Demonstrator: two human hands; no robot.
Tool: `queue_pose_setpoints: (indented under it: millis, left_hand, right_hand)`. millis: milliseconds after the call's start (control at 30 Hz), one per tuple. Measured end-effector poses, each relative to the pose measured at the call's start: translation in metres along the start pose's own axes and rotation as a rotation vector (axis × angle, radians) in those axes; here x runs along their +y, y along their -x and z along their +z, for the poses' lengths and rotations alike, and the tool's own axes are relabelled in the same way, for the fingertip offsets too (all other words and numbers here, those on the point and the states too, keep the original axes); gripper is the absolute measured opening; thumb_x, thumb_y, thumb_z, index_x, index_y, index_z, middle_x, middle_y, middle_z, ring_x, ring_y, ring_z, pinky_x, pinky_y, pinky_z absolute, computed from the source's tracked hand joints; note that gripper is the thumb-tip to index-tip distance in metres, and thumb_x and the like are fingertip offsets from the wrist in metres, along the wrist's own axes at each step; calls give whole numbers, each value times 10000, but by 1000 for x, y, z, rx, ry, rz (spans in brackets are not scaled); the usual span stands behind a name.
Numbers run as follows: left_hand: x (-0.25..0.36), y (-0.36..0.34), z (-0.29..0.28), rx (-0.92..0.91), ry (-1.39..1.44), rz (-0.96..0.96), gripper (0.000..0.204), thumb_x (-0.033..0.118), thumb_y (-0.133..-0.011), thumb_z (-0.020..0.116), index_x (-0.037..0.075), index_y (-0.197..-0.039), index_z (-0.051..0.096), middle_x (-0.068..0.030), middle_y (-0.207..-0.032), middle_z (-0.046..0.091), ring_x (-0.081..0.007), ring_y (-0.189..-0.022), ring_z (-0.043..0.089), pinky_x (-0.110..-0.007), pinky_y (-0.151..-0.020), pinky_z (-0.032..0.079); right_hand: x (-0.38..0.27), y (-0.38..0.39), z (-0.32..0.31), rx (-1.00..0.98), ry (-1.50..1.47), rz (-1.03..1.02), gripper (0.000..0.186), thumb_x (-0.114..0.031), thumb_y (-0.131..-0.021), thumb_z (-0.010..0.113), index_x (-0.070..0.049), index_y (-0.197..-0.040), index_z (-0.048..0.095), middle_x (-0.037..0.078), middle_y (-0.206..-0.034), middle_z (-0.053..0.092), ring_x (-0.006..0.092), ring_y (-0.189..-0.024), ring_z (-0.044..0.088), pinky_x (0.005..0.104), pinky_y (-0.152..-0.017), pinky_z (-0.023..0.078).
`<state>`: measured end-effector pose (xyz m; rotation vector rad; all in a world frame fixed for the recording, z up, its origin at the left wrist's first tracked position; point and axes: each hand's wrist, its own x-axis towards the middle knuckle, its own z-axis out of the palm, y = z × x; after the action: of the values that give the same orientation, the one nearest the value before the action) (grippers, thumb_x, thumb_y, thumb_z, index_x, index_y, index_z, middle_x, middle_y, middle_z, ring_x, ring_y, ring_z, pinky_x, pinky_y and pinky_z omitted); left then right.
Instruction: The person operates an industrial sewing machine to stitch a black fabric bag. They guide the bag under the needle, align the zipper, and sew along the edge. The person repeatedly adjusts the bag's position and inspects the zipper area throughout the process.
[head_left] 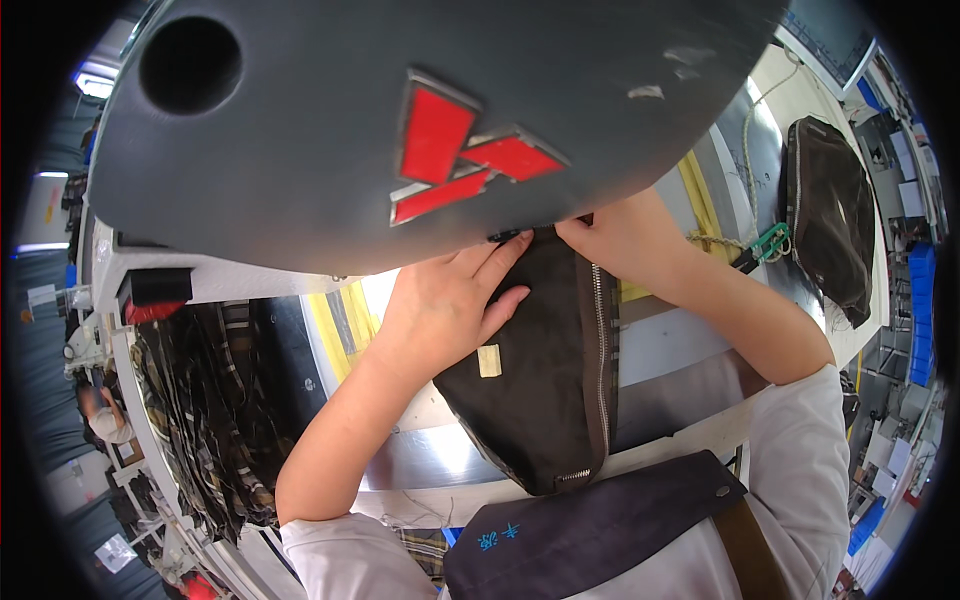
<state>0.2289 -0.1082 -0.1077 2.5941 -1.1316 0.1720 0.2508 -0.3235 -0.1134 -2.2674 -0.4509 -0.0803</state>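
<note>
A long dark brown fabric piece [530, 400] with a metal zipper [600, 360] and a small pale tab [490, 361] lies under the dark grey machine head [280, 120]. My left hand [445, 300] lies on its upper left part, fingers stretched toward a small black part at the machine's lower edge, thumb apart. My right hand [620, 235] grips the piece's top edge beside the zipper, with its fingertips partly hidden by the machine.
Green-handled snips [768, 242] with a cord lie right of my right hand, beside another dark zipped piece [830, 215]. Folded plaid fabric [200, 410] is piled at the left. A person [108, 418] works beyond it at the far left. A screen [825, 40] stands at top right.
</note>
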Motion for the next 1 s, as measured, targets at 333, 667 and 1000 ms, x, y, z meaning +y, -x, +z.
queue_pose_setpoints:
  millis: [333,667,1000]
  left_hand:
    - [-2,2,3,14,14,-17,459,204,-751,719,89,-1183,616,-44,-1200,602,-243,-947,630,-362,-786,520]
    - [-9,4,2,-19,40,9,471,192,-745,723,87,-1191,614,-44,-1216,599,-240,-964,635,-350,-796,524]
    - [-11,2,-2,2,62,31,463,161,-745,710,81,-1190,609,-43,-1210,601,-249,-976,631,-358,-835,513]
  right_hand:
    - [4,-4,2,-34,-55,9,47,-27,-761,604,-30,-804,623,73,-767,545,231,-668,592,352,-605,471]
    - [13,3,6,7,191,-409,94,-26,-756,637,-79,-833,626,56,-900,559,249,-739,614,381,-626,510]
    - [13,-1,3,-19,256,-450,89,-36,-752,639,-76,-832,630,51,-897,565,244,-757,614,370,-621,519]
